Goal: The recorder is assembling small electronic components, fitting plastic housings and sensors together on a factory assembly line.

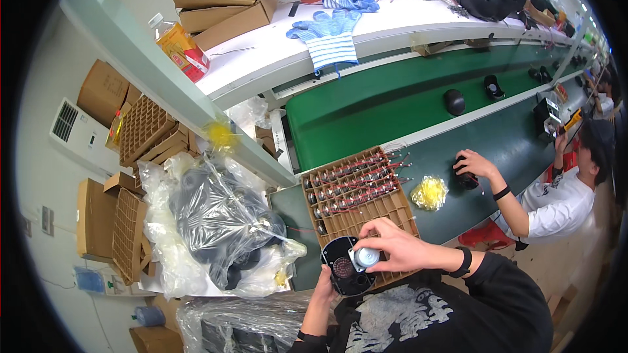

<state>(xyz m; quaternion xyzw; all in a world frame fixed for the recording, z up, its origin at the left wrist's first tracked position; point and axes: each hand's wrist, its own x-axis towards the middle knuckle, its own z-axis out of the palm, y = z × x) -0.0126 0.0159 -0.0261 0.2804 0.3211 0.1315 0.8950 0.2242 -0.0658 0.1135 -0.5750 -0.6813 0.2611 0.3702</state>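
Observation:
My left hand [323,286] grips the lower left edge of a round black plastic housing [335,250], its open inside facing up. Inside the housing is a patch of small holes. Over its right side, my right hand [386,245] pinches a round silver part [367,258] with a flat metal flange, perhaps a small speaker. Whether that part touches the housing, I cannot tell. Just beyond my hands lies a divided cardboard tray [373,218], its far rows filled with small dark round parts [347,186] on red and black wires.
A yellow tangled bundle [429,193] lies right of the tray. On the right a co-worker's hand [476,163] holds a dark part. Bagged black parts [219,216] are piled at left. Behind runs a green conveyor belt [379,108] carrying a black dome [454,101].

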